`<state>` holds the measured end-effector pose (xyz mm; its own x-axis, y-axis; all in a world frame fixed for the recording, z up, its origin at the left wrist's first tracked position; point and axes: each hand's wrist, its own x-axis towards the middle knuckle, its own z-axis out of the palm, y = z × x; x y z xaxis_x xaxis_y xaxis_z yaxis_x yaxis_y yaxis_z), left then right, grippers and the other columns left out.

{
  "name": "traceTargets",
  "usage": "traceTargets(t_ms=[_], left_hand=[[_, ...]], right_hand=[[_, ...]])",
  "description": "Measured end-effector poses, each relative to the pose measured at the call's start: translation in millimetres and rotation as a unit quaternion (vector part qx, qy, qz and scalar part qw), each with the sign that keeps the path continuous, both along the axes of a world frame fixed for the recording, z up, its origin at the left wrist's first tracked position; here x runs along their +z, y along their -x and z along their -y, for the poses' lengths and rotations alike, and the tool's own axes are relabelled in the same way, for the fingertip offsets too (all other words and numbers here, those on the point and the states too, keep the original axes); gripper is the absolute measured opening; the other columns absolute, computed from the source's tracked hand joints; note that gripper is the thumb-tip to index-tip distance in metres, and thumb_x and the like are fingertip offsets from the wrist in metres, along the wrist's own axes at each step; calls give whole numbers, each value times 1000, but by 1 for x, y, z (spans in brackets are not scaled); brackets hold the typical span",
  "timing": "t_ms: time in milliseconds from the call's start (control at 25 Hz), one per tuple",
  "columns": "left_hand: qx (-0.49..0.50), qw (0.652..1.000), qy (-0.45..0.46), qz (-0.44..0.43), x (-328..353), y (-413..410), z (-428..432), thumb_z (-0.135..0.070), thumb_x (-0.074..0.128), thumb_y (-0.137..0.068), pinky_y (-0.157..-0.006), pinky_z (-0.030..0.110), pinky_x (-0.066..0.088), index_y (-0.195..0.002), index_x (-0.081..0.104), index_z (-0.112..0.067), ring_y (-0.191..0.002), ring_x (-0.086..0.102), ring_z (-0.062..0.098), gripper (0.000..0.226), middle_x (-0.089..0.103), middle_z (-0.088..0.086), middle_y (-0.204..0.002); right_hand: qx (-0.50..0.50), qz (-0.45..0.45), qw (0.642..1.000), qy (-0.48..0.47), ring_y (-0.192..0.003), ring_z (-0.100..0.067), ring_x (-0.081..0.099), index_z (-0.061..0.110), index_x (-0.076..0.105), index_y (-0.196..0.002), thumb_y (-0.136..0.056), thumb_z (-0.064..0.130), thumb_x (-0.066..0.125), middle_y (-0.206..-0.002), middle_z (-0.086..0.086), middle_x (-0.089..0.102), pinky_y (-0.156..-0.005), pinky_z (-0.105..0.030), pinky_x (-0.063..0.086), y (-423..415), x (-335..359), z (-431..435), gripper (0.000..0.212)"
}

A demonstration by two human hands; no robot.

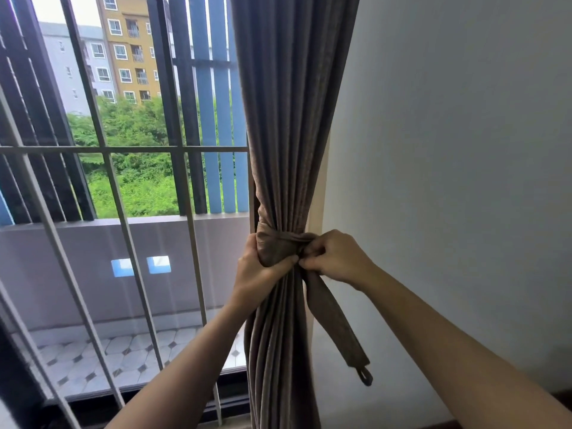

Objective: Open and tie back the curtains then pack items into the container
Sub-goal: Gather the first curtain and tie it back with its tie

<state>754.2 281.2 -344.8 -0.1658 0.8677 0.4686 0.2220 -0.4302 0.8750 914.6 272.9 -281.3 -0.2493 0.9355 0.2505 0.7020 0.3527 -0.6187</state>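
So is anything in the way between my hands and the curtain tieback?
Nothing visible. The left hand grips the gathered curtain at the tieback, and the right hand pinches the tieback beside it, its loose end hanging free.

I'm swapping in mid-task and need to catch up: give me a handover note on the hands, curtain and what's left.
Left hand grips the gathered curtain at the tie.
Right hand pinches the tie where it wraps the curtain; its loose end hangs free.
Done: curtain drawn aside to the wall, tie wrapped round it.
Left: secure the tie, then pack the container, not in view.
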Motion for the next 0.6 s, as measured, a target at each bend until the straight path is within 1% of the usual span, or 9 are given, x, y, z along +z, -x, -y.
traceTargets(t_ms=[80, 120, 160, 240, 320, 360, 440, 520, 600], left_hand=[[-35, 999, -5, 5, -9, 5, 4, -32, 82, -63, -75, 19, 52, -101, 46, -32, -85, 65, -1, 52, 67, -6, -95], [-43, 999, -8, -2, -14, 7, 7, -36, 79, -62, -77, 22, 53, -106, 44, -30, -88, 65, 0, 57, 66, -7, -98], [-45, 999, -15, -11, -20, 7, 11, -36, 76, -64, -79, 21, 52, -111, 41, -26, -91, 64, -2, 60, 63, -7, -101], [27, 997, -59, -32, -29, 5, 22, -34, 70, -69, -80, 20, 50, -110, 38, -18, -94, 57, -2, 55, 54, -5, -103], [151, 977, -127, -79, -35, 2, 33, -41, 63, -69, -75, 33, 46, -92, 43, -13, -88, 48, 12, 41, 45, 0, -96], [185, 965, -137, -128, -35, -1, 40, -46, 60, -69, -69, 34, 43, -84, 45, -14, -83, 43, 14, 39, 42, 0, -92], [191, 942, -92, -259, -30, -8, 52, -64, 53, -68, -69, 32, 37, -75, 51, -16, -84, 40, 13, 49, 41, -3, -91], [209, 906, -18, -368, -22, -15, 60, -76, 45, -67, -75, 33, 36, -75, 57, -19, -91, 40, 15, 59, 43, -3, -97], [215, 884, 42, -413, -11, -19, 63, -69, 46, -72, -78, 36, 36, -82, 59, -19, -96, 42, 19, 53, 43, -2, -102]], right_hand=[[0, -92, 991, 98, -72, -16, 63, 2, 72, -83, -77, 6, 70, -79, -9, 67, -69, -25, 56, 0, 7, -3, 7], [5, -136, 979, 148, -71, -17, 63, 1, 70, -80, -78, 2, 69, -77, -9, 66, -67, -24, 57, 1, 10, -4, 3], [9, -165, 969, 184, -69, -16, 62, 1, 68, -78, -79, 0, 68, -76, -9, 64, -65, -22, 56, 3, 12, -4, 2], [2, -178, 962, 207, -68, -15, 61, 2, 66, -77, -80, -1, 67, -76, -9, 63, -64, -21, 55, 7, 14, -6, 4], [-6, -169, 967, 192, -69, -16, 62, 0, 66, -79, -80, 1, 68, -76, -10, 64, -65, -21, 56, 12, 14, -8, 2], [-9, -165, 969, 183, -70, -16, 63, -1, 66, -81, -79, 2, 68, -76, -10, 64, -65, -22, 56, 14, 13, -10, 3], [-16, -163, 971, 172, -71, -18, 64, -1, 66, -82, -79, 3, 69, -77, -11, 65, -67, -23, 56, 18, 11, -12, 5], [-24, -163, 973, 162, -72, -19, 66, -1, 67, -83, -78, 3, 70, -78, -12, 66, -68, -24, 57, 22, 9, -14, 8], [-33, -168, 973, 153, -74, -22, 67, -3, 67, -85, -77, 4, 71, -78, -14, 66, -71, -27, 58, 25, 6, -16, 11]])
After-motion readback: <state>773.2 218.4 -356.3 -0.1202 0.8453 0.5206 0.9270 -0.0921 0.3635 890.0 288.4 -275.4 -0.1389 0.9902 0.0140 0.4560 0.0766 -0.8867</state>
